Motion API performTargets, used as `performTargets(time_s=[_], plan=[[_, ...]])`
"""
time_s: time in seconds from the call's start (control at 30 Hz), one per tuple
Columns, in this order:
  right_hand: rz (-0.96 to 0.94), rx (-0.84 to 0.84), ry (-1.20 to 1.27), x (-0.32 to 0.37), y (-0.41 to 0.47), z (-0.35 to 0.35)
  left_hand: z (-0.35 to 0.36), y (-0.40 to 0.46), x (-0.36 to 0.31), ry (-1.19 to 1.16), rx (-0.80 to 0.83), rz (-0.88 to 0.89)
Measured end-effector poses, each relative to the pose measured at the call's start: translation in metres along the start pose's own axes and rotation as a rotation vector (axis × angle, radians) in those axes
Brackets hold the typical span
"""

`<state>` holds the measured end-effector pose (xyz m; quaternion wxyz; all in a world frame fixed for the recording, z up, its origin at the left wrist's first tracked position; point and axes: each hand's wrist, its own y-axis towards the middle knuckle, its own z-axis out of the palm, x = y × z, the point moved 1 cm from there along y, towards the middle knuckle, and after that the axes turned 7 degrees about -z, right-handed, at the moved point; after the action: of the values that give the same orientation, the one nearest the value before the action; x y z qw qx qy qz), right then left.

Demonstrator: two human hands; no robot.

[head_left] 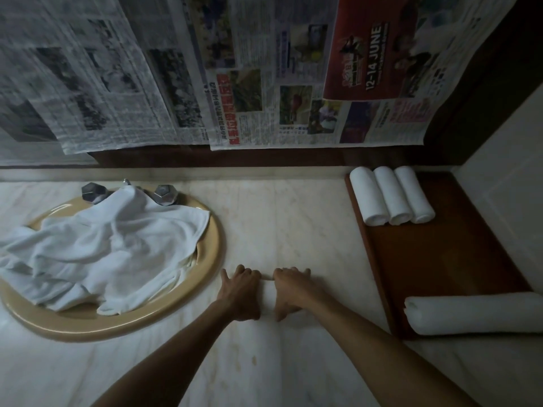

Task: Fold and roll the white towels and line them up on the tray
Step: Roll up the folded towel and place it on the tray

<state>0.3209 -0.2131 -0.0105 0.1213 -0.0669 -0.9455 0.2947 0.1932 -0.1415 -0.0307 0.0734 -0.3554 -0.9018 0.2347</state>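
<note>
Far to the left of the person's hands, a heap of loose white towels [97, 254] lies crumpled in a tan oval sink [205, 277], spilling over its near-left rim; beyond the heap, two faceted metal tap handles [94, 193] stand at the back of the basin, the spout between them draped by cloth; sheets of newspaper [249, 83] hang on the wall above the pale marble counter [293, 218].

At the centre, the left hand [242, 295] sits knuckles up on the counter, fingers curled forward over a small white towel [269, 298], thumb tucked toward the body; just to its right, almost touching it, the right hand [289, 292] grasps the same towel in the same way, fingers bent over its far edge, thumb pointing down at the near side; only a narrow strip of the cloth shows between the two hands, so how far it is rolled cannot be told.

To the right of the hands, a dark wooden tray [435, 259] lies against the corner of the counter; at its far end, well beyond the hands, three rolled white towels [392, 195] lie side by side, touching, their ends facing the person; at the tray's near right, a larger rolled towel [476, 317] lies crosswise over the tray's near edge, running out of view on the right.
</note>
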Motion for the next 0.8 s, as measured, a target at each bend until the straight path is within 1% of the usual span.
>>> performTargets(time_s=[0.07, 0.2, 0.27, 0.37, 0.5, 0.57, 0.67, 0.73, 0.8], plan=[[0.0, -0.017, -0.015, 0.001, -0.01, -0.005, -0.008, -0.003, -0.002, 0.029, -0.007, 0.043], [0.066, -0.18, 0.064, -0.016, -0.034, -0.026, -0.052, 0.001, -0.021, 0.136, -0.141, 0.166], [0.121, -0.259, 0.118, -0.033, -0.052, -0.038, -0.076, 0.01, -0.041, 0.19, -0.209, 0.235], [0.182, -0.361, 0.165, -0.064, -0.08, -0.051, -0.108, 0.023, -0.077, 0.283, -0.26, 0.349], [0.23, -0.506, 0.238, -0.12, -0.116, -0.059, -0.147, 0.045, -0.14, 0.382, -0.359, 0.475], [0.234, -0.59, 0.28, -0.152, -0.129, -0.06, -0.162, 0.061, -0.175, 0.435, -0.394, 0.507], [0.218, -0.692, 0.251, -0.211, -0.148, -0.057, -0.181, 0.091, -0.236, 0.483, -0.416, 0.551], [0.213, -0.723, 0.192, -0.249, -0.152, -0.053, -0.19, 0.111, -0.271, 0.477, -0.44, 0.593], [0.211, -0.701, 0.178, -0.29, -0.15, -0.047, -0.193, 0.133, -0.304, 0.427, -0.474, 0.622]])
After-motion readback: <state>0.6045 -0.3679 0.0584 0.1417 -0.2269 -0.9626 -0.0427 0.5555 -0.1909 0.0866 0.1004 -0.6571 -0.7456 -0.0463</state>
